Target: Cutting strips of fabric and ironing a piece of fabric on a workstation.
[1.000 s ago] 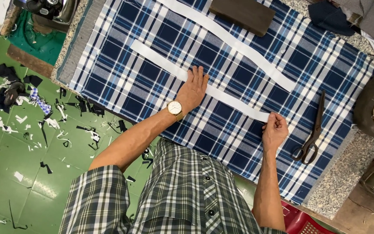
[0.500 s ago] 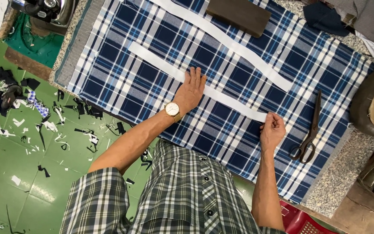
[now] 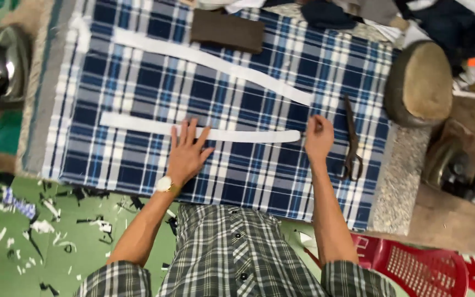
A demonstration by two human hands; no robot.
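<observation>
A blue and white plaid cloth (image 3: 138,159) lies spread over the table. Two long white strips rest on it: the near strip (image 3: 133,124) and a far, wavy strip (image 3: 215,63). My left hand (image 3: 187,153), with a watch on the wrist, lies flat with fingers spread, pressing the near strip near its middle. My right hand (image 3: 318,137) is closed at the strip's right end, pinching something small that I cannot make out. Dark scissors (image 3: 352,140) lie just right of that hand.
A dark rectangular block (image 3: 227,30) sits at the cloth's far edge. A round stool-like cushion (image 3: 421,82) stands to the right. A red plastic basket (image 3: 419,267) is at the lower right. Cloth scraps litter the green floor (image 3: 34,242) on the left.
The view has swung so the cloth and strips now lie level across the frame. My hands stay at the near strip, the left flat on it, the right at its end.
</observation>
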